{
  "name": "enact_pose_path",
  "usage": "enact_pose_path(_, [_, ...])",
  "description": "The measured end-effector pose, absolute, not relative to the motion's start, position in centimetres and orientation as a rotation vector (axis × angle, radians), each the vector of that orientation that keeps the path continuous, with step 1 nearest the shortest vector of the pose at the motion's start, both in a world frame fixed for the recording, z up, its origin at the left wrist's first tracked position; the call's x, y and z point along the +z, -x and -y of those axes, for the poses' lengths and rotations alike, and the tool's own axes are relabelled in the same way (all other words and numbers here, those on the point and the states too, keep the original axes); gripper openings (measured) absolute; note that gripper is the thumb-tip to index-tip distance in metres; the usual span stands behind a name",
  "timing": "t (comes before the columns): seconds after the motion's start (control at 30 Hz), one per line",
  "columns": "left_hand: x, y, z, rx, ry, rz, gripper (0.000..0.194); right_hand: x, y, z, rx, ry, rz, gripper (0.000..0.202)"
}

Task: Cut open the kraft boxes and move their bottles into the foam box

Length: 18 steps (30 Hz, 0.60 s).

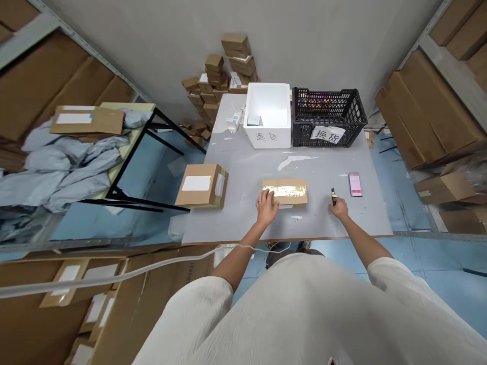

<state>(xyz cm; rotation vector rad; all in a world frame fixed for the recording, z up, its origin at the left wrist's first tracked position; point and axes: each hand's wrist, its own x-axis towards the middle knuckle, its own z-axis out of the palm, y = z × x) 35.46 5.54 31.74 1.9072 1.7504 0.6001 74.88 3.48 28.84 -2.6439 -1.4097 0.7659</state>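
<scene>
A small brown cardboard box [291, 191] with shiny tape along its top lies on the grey table [243, 223]. My left hand [267, 207] rests on the box's left end, fingers apart over its top and near side. To the right, my right hand [338, 207] is closed around a black and yellow cutter [334, 195], held over the tabletop apart from the box. Just beyond that hand lies a pink object [355, 184], its surface blurred. A larger carton [198, 185] with a white label sits at the table's left edge.
At the back stand a white foam bin [267, 137] and a black crate [323, 133], side by side. Stacked small boxes [213, 91] are behind the table. A side table at left holds grey parcels [76, 162]. A white cable [160, 264] crosses near the front edge.
</scene>
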Motion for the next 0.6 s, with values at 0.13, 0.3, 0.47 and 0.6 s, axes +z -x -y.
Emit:
enact_pose_path(0.13, [32.5,-35.6,-5.1,0.615,-1.862,-1.771,0.053,27.3,-75.6,-3.6,0.806,2.584,1.439,0.046])
enact_pose_path(0.3, [33.4,-36.1,-4.9,0.599,-1.831,-1.799,0.056,26.3,-75.9,-3.1,0.773,2.544,1.440,0.041])
enact_pose_path(0.47, [33.5,-36.0,-4.7,0.569,-1.854,-1.797,0.053,26.0,-76.1,-3.4,0.759,2.620,1.456,0.038])
enact_pose_path(0.6, [33.4,-35.6,-4.6,0.562,-1.888,-1.772,0.048,26.3,-76.2,-3.4,0.812,2.681,1.366,0.048])
